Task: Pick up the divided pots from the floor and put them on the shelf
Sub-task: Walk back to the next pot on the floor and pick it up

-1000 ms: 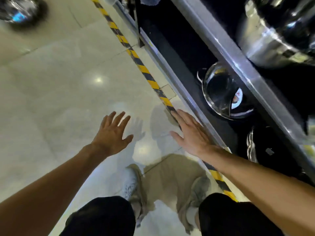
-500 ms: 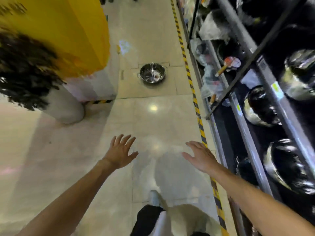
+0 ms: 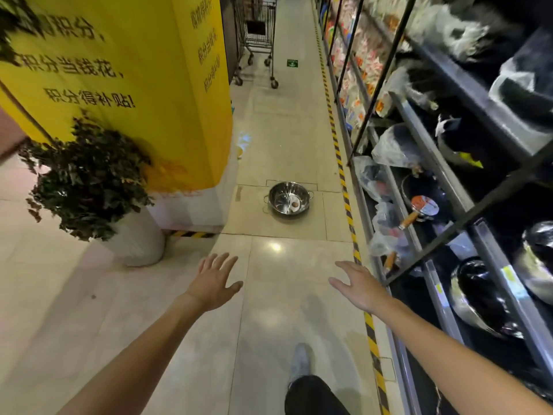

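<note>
Ahead on the tiled floor (image 3: 284,145), one steel divided pot (image 3: 288,198), well beyond both empty hands.

Left hand (image 3: 214,283) and right hand (image 3: 360,287) stretched forward palm-down, fingers spread wide, gripping nothing, well apart from each other. Pot upright, two small side handles, divider and a round label faintly visible inside; near the base of the yellow pillar (image 3: 143,85), left of the yellow-and-black floor tape (image 3: 347,202). Beside the pillar, a dark-leaved plant in a white pot (image 3: 134,244). Along the right, dark metal shelf (image 3: 443,181) with plastic-wrapped pans and shiny pots, blurred, partly cut off by the frame edge, hard to tell apart. Far down the aisle, a shopping trolley (image 3: 257,34), top cropped. Below, only one shoe (image 3: 300,359) and a dark trouser leg visible.
</note>
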Available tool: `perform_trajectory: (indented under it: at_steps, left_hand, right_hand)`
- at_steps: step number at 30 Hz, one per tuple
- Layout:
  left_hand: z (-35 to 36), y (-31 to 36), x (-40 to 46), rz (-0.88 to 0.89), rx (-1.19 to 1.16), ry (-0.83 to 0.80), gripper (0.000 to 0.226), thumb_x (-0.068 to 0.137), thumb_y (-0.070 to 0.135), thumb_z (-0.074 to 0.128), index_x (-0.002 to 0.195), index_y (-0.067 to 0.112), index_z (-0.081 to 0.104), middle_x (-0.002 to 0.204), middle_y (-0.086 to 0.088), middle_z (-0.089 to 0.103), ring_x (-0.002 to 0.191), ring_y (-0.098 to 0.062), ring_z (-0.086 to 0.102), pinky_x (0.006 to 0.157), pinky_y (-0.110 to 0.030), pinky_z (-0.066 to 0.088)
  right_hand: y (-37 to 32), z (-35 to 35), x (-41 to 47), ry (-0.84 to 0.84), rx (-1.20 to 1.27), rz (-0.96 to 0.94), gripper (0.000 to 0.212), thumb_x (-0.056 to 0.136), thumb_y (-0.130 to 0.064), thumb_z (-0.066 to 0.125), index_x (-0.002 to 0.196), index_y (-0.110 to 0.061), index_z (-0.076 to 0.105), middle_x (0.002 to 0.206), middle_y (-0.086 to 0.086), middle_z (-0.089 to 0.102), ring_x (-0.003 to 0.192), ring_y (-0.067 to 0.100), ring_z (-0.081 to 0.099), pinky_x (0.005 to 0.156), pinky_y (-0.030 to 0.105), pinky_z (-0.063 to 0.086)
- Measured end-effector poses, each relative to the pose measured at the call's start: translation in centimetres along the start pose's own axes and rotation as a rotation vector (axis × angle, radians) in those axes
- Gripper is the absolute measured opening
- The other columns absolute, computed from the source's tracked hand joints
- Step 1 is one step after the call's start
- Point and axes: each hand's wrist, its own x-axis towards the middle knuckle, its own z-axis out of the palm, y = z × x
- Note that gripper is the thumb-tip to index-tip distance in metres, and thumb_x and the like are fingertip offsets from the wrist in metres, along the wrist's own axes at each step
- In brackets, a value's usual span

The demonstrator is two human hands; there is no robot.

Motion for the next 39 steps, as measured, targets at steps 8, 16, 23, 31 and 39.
perform_trajectory:
  at_steps: [8,16,23,31,39]
  left_hand:
    - [-5.6,-1.1,17.3,-0.003,0.138,-0.036,0.073,0.095,0.062,0.035,0.156,0.025,0.017,0.163,-0.004,0.02,0.149,-0.03,0.016,0.122,-0.044,0.012]
    - [-12.6,-1.7,33.6,-0.076,0.097,-0.085,0.074,0.095,0.062,0.037,0.156,0.025,0.017,0.165,-0.003,0.016,0.15,-0.03,0.014,0.12,-0.046,0.016]
    - [-15.4,-2.4,46.7,-0.102,0.113,-0.143,0.074,0.096,0.058,0.039,0.156,0.021,0.018,0.165,-0.006,0.015,0.15,-0.032,0.014,0.122,-0.046,0.014]
    - [-15.2,-3.9,64.9,-0.124,0.046,-0.212,0.072,0.097,0.057,0.034,0.156,0.019,0.016,0.165,-0.008,0.015,0.15,-0.03,0.015,0.122,-0.043,0.012]
    - [-13.6,-5.9,78.8,-0.194,-0.044,-0.303,0.071,0.099,0.054,0.034,0.157,0.019,0.013,0.166,-0.008,0.011,0.151,-0.028,0.014,0.123,-0.041,0.01]
  right_hand:
    - [0.6,-7.1,15.2,0.045,0.087,0.02,0.066,0.1,-0.051,0.051,0.156,-0.02,0.035,0.162,0.003,0.034,0.15,0.024,0.028,0.119,0.037,0.028]
    - [1.7,-15.9,32.2,0.01,0.112,0.043,0.067,0.099,-0.052,0.052,0.155,-0.019,0.036,0.162,0.003,0.034,0.149,0.025,0.028,0.118,0.037,0.028]
    - [2.9,-21.6,44.7,-0.015,0.127,0.06,0.067,0.098,-0.052,0.054,0.155,-0.02,0.037,0.161,0.004,0.037,0.149,0.025,0.03,0.117,0.036,0.027]
    - [5.5,-25.8,60.0,-0.088,0.124,0.115,0.068,0.1,-0.051,0.052,0.157,-0.018,0.034,0.162,0.004,0.035,0.15,0.024,0.028,0.118,0.034,0.024]
    - [8.8,-27.6,75.8,-0.252,0.025,0.17,0.069,0.099,-0.051,0.052,0.157,-0.018,0.034,0.162,0.006,0.036,0.149,0.023,0.03,0.118,0.031,0.024]
